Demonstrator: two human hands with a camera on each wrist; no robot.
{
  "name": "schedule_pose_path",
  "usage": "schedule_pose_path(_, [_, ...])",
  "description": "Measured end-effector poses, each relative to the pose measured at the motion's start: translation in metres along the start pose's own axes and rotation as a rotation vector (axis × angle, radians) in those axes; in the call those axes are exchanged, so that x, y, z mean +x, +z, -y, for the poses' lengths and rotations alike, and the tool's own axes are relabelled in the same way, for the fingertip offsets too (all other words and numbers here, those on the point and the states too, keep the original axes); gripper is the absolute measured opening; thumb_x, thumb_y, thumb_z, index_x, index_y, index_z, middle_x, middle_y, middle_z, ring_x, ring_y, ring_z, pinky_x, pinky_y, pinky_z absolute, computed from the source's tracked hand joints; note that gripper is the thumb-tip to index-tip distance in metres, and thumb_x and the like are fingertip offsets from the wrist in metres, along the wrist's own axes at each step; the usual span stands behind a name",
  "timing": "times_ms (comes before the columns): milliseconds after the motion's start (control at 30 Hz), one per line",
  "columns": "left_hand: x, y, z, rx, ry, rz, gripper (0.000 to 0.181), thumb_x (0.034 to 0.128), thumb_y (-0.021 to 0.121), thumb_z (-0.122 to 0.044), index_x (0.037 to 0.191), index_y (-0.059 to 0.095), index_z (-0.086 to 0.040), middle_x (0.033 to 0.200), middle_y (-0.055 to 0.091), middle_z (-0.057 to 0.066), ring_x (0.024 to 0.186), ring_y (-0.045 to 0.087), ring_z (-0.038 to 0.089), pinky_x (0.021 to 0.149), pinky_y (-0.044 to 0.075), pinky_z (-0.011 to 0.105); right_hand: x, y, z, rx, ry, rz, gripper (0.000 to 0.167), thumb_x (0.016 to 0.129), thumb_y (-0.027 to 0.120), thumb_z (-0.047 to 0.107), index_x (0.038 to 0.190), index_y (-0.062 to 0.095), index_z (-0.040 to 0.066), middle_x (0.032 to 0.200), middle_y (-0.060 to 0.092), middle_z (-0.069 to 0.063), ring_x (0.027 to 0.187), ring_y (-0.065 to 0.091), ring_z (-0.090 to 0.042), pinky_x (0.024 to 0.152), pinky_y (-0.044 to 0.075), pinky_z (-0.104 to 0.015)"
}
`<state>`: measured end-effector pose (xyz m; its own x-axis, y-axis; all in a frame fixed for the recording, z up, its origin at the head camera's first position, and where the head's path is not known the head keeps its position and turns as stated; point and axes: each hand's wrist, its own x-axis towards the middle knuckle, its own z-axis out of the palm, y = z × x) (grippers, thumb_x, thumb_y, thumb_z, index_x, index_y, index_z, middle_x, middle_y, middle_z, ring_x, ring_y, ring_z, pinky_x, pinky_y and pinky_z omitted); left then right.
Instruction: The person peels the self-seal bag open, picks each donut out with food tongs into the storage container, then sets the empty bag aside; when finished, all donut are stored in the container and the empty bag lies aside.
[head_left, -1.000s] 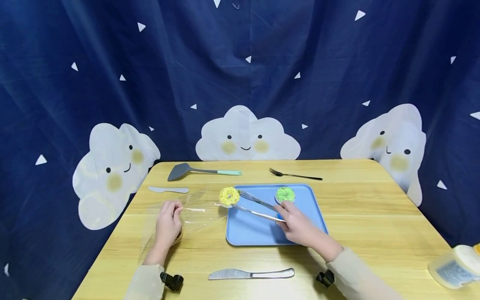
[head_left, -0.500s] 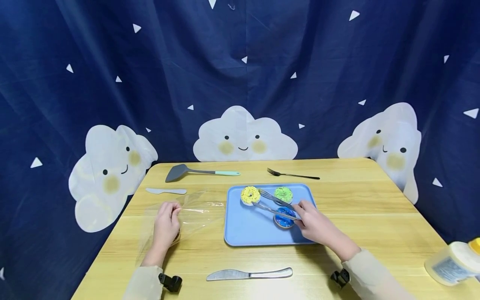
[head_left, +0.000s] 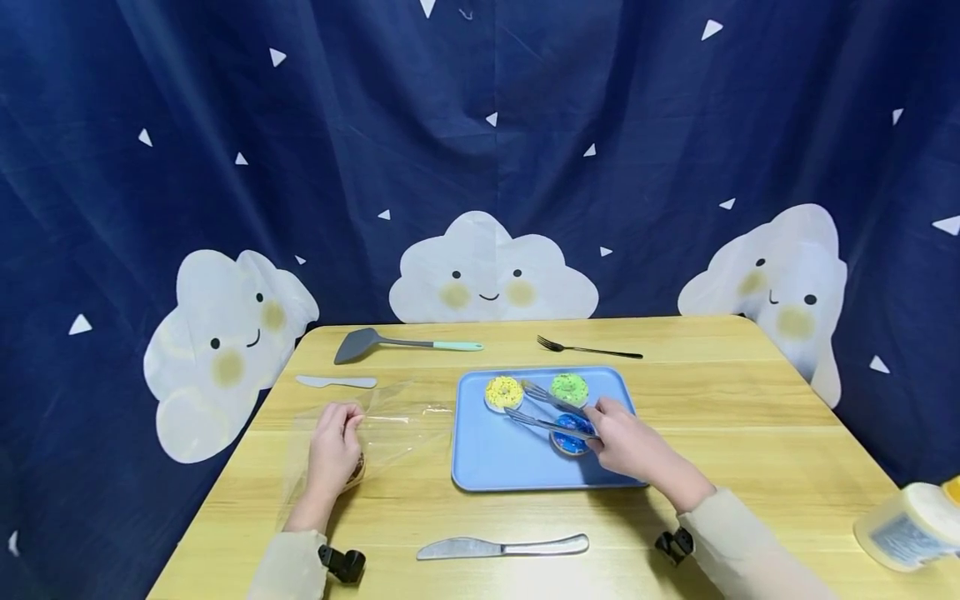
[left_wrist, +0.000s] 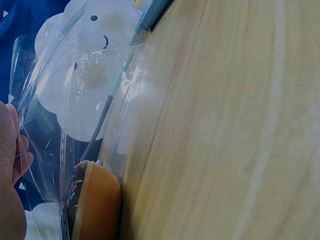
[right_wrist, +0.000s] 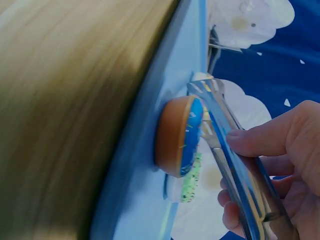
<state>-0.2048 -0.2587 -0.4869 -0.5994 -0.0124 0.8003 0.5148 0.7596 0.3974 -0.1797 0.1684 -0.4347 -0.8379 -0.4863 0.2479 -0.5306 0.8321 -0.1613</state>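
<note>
Metal tongs (right_wrist: 227,150) are in my right hand (head_left: 632,444), their spread tips above the blue tray (head_left: 487,467). A yellow toy donut (head_left: 504,392) lies at the tray's back left, just left of the tips. Beneath the tongs sits a blue donut (right_wrist: 186,137), with a green donut (head_left: 569,389) behind it. At the left, my left hand (head_left: 335,442) pinches the edge of a clear plastic bag (left_wrist: 75,100). Inside the bag, a chocolate donut with sprinkles (left_wrist: 97,202) shows in the left wrist view; the head view has it mostly hidden behind my hand.
A spatula (head_left: 405,342), a small white knife (head_left: 336,382) and a black fork (head_left: 588,348) lie toward the table's back. Nearer me is a metal table knife (head_left: 502,547). A white bottle (head_left: 909,527) stands at the right edge.
The yellow donut, held in the tongs over the bag's mouth a second ago, now lies on the tray. My right hand has moved right and the tongs have opened off it.
</note>
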Motion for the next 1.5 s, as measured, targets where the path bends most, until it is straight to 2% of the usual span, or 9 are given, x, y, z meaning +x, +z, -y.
schedule_pose_path(167, [0.0, 0.0, 0.001, -0.005, 0.017, 0.0, 0.018, 0.0731, 0.068, 0.013, 0.08, 0.057, -0.001, 0.079, 0.054, 0.009, 0.076, 0.053, 0.024, 0.07, 0.041, 0.028, -0.002, -0.006, -0.002, 0.043, 0.042, 0.011, 0.041, 0.076, 0.073, 0.008, 0.112, 0.06, -0.007, 0.086, 0.05, -0.006, 0.073, 0.044, -0.014, 0.06, 0.046, -0.029])
schedule_pose_path(367, [0.002, -0.001, 0.002, -0.008, 0.002, 0.08, 0.014, 0.0756, 0.067, 0.011, 0.081, 0.059, 0.001, 0.081, 0.055, 0.009, 0.078, 0.054, 0.023, 0.071, 0.045, 0.03, -0.006, -0.013, -0.008, 0.078, 0.058, -0.011, 0.042, 0.076, 0.073, 0.009, 0.113, 0.061, -0.006, 0.087, 0.051, -0.006, 0.068, 0.043, -0.012, 0.053, 0.041, -0.025])
schedule_pose_path(633, [0.006, -0.01, 0.001, -0.032, -0.093, 0.214, 0.011, 0.0799, 0.066, 0.006, 0.082, 0.059, -0.003, 0.084, 0.058, 0.006, 0.079, 0.054, 0.017, 0.071, 0.046, 0.03, 0.004, -0.006, -0.004, 0.095, 0.005, -0.07, 0.041, 0.076, 0.075, 0.011, 0.112, 0.063, -0.004, 0.088, 0.054, -0.005, 0.069, 0.044, -0.011, 0.054, 0.042, -0.024])
schedule_pose_path(800, [0.01, -0.016, 0.001, -0.057, -0.132, 0.318, 0.01, 0.0818, 0.066, 0.002, 0.083, 0.058, -0.005, 0.085, 0.057, 0.004, 0.076, 0.053, 0.015, 0.066, 0.047, 0.032, 0.014, 0.002, 0.007, 0.139, -0.022, -0.073, 0.042, 0.077, 0.075, 0.011, 0.114, 0.062, -0.002, 0.086, 0.053, -0.005, 0.07, 0.042, -0.011, 0.056, 0.041, -0.025])
schedule_pose_path(967, [0.016, -0.023, 0.003, -0.116, -0.213, 0.407, 0.008, 0.0853, 0.063, -0.001, 0.084, 0.058, -0.007, 0.084, 0.056, 0.002, 0.074, 0.051, 0.014, 0.064, 0.048, 0.029, 0.025, 0.008, 0.021, 0.172, -0.052, -0.067, 0.042, 0.076, 0.076, 0.012, 0.114, 0.063, 0.0, 0.09, 0.055, -0.004, 0.071, 0.044, -0.012, 0.059, 0.043, -0.026])
schedule_pose_path(1100, [0.018, -0.026, 0.007, -0.165, -0.253, 0.435, 0.006, 0.0869, 0.062, -0.002, 0.084, 0.059, -0.007, 0.084, 0.057, 0.002, 0.075, 0.051, 0.014, 0.065, 0.049, 0.028, 0.033, 0.012, 0.031, 0.184, -0.066, -0.035, 0.041, 0.078, 0.074, 0.013, 0.116, 0.062, 0.001, 0.096, 0.057, -0.006, 0.076, 0.05, -0.015, 0.063, 0.048, -0.03])
schedule_pose_path(1233, [0.018, -0.029, 0.009, -0.184, -0.26, 0.447, 0.005, 0.0876, 0.061, -0.004, 0.085, 0.059, -0.007, 0.084, 0.057, 0.003, 0.075, 0.051, 0.014, 0.066, 0.049, 0.028, 0.039, 0.015, 0.039, 0.196, -0.094, -0.01, 0.04, 0.08, 0.073, 0.014, 0.117, 0.062, 0.003, 0.098, 0.057, -0.006, 0.081, 0.052, -0.015, 0.068, 0.05, -0.031])
schedule_pose_path(1333, [0.019, -0.031, 0.008, -0.186, -0.261, 0.445, 0.005, 0.0876, 0.061, -0.004, 0.084, 0.058, -0.007, 0.085, 0.057, 0.002, 0.075, 0.051, 0.014, 0.067, 0.049, 0.029, 0.044, 0.018, 0.045, 0.208, -0.115, 0.007, 0.04, 0.081, 0.072, 0.015, 0.118, 0.062, 0.003, 0.096, 0.056, -0.003, 0.08, 0.051, -0.013, 0.066, 0.049, -0.029])
schedule_pose_path(1500, [0.019, -0.031, 0.004, -0.161, -0.254, 0.452, 0.006, 0.0876, 0.061, -0.003, 0.083, 0.058, -0.006, 0.085, 0.056, 0.002, 0.075, 0.05, 0.015, 0.067, 0.048, 0.03, 0.051, 0.025, 0.058, 0.253, -0.151, 0.054, 0.041, 0.082, 0.07, 0.014, 0.12, 0.06, 0.001, 0.102, 0.056, -0.006, 0.08, 0.053, -0.015, 0.064, 0.048, -0.026])
